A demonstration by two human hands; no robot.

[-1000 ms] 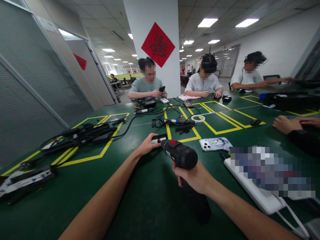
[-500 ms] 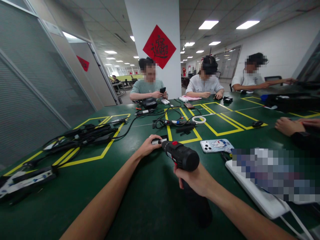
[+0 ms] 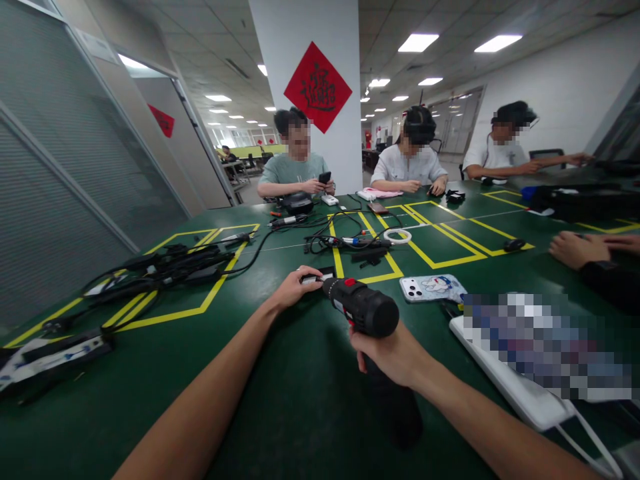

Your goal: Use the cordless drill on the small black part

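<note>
My right hand (image 3: 387, 357) is wrapped round the grip of a black cordless drill (image 3: 363, 307) with a red switch on top, its nose pointing away from me. The drill tip meets a small black and white part (image 3: 320, 276) lying on the green table (image 3: 150, 373). My left hand (image 3: 295, 288) is closed on that part, fingers curled over its near end, holding it down against the table beside a yellow floor-tape line.
A phone in a cartoon case (image 3: 433, 288) lies right of the drill, a white device (image 3: 515, 390) nearer me. Black cables and power strips (image 3: 165, 267) spread at left, more cables (image 3: 350, 240) ahead. Three people sit at the far edge; another person's hand (image 3: 573, 248) rests at right.
My left hand's fingers have curled further over the small part. The drill and right hand stay almost where they were; the view shifted slightly.
</note>
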